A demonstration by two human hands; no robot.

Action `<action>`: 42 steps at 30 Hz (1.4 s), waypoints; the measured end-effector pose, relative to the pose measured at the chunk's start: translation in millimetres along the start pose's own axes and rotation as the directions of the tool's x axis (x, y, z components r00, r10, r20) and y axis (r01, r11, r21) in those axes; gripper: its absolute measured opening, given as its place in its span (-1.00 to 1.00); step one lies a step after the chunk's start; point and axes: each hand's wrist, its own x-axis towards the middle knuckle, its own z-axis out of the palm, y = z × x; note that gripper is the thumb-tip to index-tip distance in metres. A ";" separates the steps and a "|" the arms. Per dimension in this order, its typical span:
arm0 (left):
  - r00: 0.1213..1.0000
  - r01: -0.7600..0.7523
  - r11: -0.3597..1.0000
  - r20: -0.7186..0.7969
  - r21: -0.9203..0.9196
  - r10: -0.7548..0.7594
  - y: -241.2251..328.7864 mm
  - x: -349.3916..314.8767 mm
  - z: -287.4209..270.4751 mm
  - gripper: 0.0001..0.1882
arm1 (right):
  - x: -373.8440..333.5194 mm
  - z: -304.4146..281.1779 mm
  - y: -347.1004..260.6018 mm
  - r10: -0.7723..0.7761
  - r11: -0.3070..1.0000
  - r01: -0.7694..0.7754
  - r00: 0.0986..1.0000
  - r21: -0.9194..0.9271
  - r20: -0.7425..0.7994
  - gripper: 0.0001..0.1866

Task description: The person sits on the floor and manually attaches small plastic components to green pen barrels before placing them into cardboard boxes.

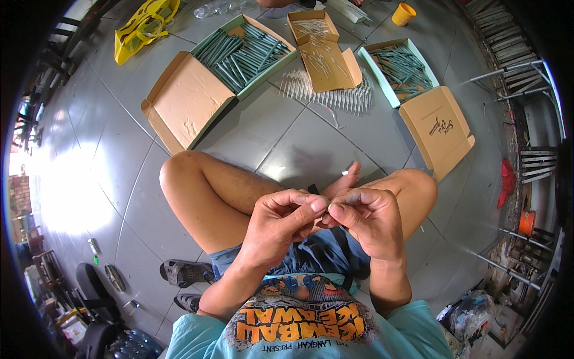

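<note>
Over my lap, my left hand [274, 226] and my right hand [375, 222] meet at the fingertips. Both are closed in a pinch, thumb against fingers. Whatever lies between the fingertips is hidden or too small to name. Ahead on the left is an open box [190, 103] filled with dark green, pen-like sticks [239, 54]. A smaller cardboard box [327, 75] in the middle holds thin, clear-whitish slender pieces [320, 57]. Another open box [439, 128] at the right has more green sticks [400, 69] in it.
Rows of slim whitish pieces [353, 99] lie on the grey tiled floor [272, 140] around the middle box. A yellow bag [140, 36] is at far left, a yellow cup [403, 14] at far right. Sandals [185, 273] sit beside my left leg; metal racks [526, 239] line the right.
</note>
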 end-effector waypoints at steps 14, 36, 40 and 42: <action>0.999 0.002 1.000 -0.036 0.025 -0.002 -2.7 -0.3 0.7 -0.86 | -0.2 1.1 -0.1 -0.016 1.000 0.016 1.000 -0.022 -0.007 -0.91; 1.000 -0.007 1.000 -0.022 -0.001 0.007 -3.2 -0.2 0.1 -0.87 | -0.2 1.5 -1.2 0.003 1.000 -0.003 1.000 -0.022 -0.012 -0.89; 1.000 -0.005 1.000 -0.030 -0.004 0.005 -1.5 -0.8 1.9 -0.87 | 0.0 1.2 -1.6 0.006 0.999 -0.006 1.000 -0.040 -0.008 -0.89; 1.000 -0.004 1.000 -0.031 0.000 0.004 -0.6 -1.0 2.6 -0.87 | 0.0 1.1 -1.8 0.002 0.999 -0.002 1.000 -0.042 -0.005 -0.88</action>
